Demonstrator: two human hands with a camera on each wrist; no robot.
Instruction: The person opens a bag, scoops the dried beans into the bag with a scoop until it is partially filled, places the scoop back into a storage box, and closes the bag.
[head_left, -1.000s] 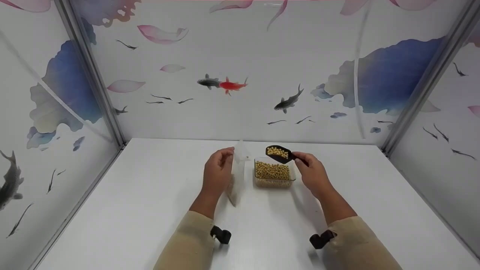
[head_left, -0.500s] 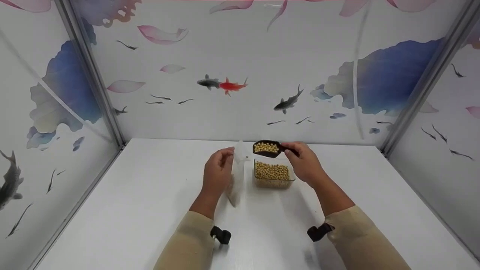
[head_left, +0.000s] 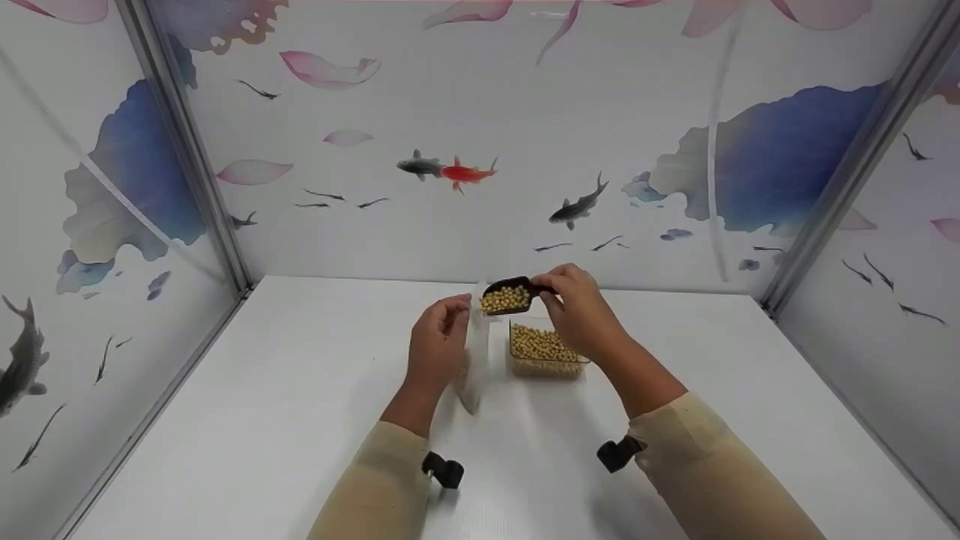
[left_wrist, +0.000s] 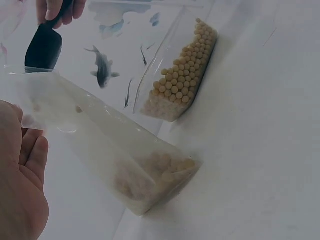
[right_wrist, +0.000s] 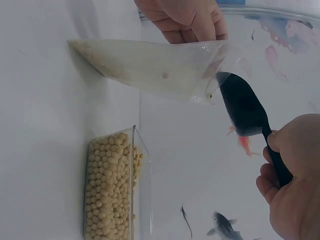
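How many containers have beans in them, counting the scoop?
3: the translucent bag, held near its mouth by the left hand; the black scoop, in the right hand at that mouth; the clear box on the table.

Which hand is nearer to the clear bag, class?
Left. The left hand holds the clear bag near its mouth; the right hand, gripping the scoop, is right of the bag.

The person over there wears a left sleeve (head_left: 375,480) and a right sleeve (head_left: 720,465), both plain beige cloth, lightly creased, with cuffs stopping short of the bare left hand (head_left: 437,337) and right hand (head_left: 581,311). I see 2 small black devices, blocky and angular, 1 at the left cuff (head_left: 444,470) and 1 at the right (head_left: 619,454).
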